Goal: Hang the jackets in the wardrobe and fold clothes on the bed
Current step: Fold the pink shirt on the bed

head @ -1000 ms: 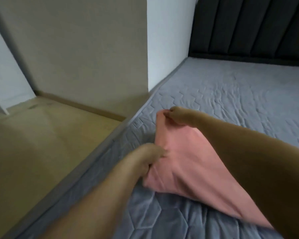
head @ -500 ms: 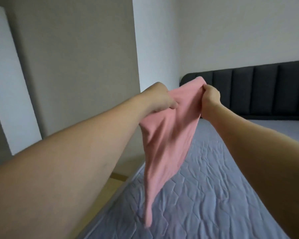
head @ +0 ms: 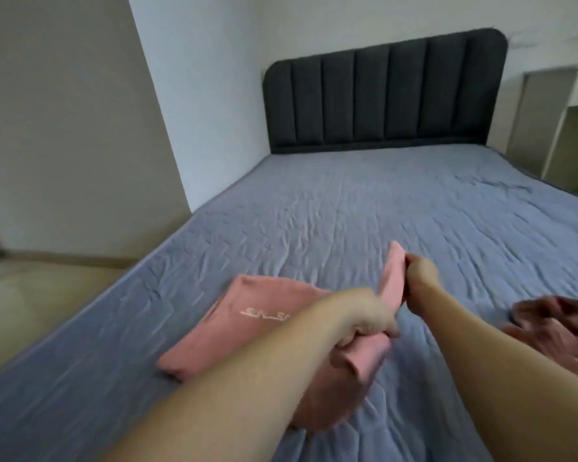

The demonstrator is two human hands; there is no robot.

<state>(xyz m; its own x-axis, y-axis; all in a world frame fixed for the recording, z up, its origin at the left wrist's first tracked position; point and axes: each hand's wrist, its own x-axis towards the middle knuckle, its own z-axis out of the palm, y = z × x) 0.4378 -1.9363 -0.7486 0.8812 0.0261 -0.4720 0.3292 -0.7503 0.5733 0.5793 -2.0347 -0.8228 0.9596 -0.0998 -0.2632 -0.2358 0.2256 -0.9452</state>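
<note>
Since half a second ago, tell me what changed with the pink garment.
The pink garment came down from mid-air: most of it now lies on the bed, one strip stretched between the hands. Left hand and right hand still grip it.

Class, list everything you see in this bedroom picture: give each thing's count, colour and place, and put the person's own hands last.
pink garment: one, pink with pale lettering, lying on the bed at near left, one end lifted by both hands.
crumpled clothing: one heap, dusty reddish-pink, right edge of the bed.
bed cover: one, grey-blue, quilted, across the mattress.
headboard: one, dark grey, padded, at the far end.
floor: beige, left of the bed.
left hand: one, gripping the pink garment.
right hand: one, gripping the garment's raised end.
</note>
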